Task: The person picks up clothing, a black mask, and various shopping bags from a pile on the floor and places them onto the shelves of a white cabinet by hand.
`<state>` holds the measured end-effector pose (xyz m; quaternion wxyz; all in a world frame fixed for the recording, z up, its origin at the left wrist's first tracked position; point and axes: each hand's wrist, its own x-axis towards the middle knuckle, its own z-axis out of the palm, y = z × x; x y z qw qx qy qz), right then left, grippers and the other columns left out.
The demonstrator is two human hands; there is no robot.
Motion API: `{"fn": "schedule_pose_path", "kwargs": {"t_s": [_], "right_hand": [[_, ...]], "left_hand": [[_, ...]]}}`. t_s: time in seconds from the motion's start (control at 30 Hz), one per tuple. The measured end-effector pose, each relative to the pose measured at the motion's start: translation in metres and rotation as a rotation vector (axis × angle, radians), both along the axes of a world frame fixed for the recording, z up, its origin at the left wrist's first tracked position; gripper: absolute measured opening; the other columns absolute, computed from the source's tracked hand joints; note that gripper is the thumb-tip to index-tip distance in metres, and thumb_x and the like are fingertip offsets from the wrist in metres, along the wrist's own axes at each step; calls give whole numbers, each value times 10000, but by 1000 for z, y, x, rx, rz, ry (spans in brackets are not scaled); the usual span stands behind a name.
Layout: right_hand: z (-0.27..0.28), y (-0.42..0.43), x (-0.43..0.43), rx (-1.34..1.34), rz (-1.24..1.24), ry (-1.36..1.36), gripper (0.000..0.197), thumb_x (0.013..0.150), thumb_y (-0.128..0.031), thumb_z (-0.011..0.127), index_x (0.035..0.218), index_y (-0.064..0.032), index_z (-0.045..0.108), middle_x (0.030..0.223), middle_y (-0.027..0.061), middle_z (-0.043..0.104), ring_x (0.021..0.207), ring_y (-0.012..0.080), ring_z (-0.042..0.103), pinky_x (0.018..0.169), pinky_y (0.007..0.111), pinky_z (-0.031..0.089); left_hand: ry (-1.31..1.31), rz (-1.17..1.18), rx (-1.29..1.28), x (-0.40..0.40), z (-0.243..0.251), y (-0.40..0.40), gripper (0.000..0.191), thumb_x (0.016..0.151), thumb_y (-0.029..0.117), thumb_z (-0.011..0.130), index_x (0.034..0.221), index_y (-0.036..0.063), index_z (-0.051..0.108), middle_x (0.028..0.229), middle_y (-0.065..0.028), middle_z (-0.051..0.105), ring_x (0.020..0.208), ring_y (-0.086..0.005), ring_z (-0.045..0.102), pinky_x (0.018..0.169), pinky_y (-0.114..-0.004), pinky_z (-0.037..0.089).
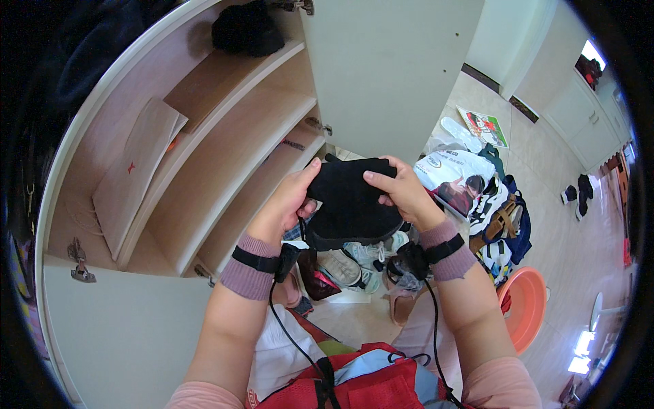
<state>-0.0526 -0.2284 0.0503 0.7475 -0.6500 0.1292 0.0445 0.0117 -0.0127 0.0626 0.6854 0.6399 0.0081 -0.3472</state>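
Between my two hands stretches a black soft fabric piece (352, 204), perhaps a hat; its exact kind is unclear. My left hand (296, 197) pinches its left edge, thumb on top, with a thin dark cord hanging by the fingers. On the opposite side, my right hand (401, 189) grips the upper right corner with its thumb over the cloth. Below the fabric, several shoes (342, 268) lie in a heap on the floor, partly hidden by it. An open shoe cabinet (240, 122) with slanted shelves stands to the left.
A black fuzzy item (248, 30) and a white paper bag (140, 168) occupy the upper shelf. The cabinet door (388, 71) stands ajar ahead. Shoes, bags and a white plastic bag (444, 166) are piled on the right, near an orange basin (534, 307). Red fabric (357, 383) covers my lap.
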Motion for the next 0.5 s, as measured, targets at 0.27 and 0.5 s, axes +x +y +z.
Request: {"fn": "schedule_pose_path", "kwargs": {"t_s": [0.27, 0.5], "right_hand": [[-12, -10, 7, 203, -77, 125, 242, 870, -313, 634, 930, -87, 570, 630, -25, 497, 404, 69, 378, 338, 196, 250], [-15, -13, 4, 139, -54, 153, 282, 850, -321, 658, 979, -84, 578, 690, -2, 539, 453, 80, 443, 361, 198, 323]], "left_hand": [[-660, -78, 31, -8, -9, -9, 443, 781, 230, 733, 1158, 78, 558, 949, -30, 576, 697, -47, 507, 531, -183, 367], [-457, -169, 96, -6, 6, -9, 460, 762, 163, 738, 1186, 94, 575, 939, 24, 601, 717, -54, 511, 578, -191, 405]]}}
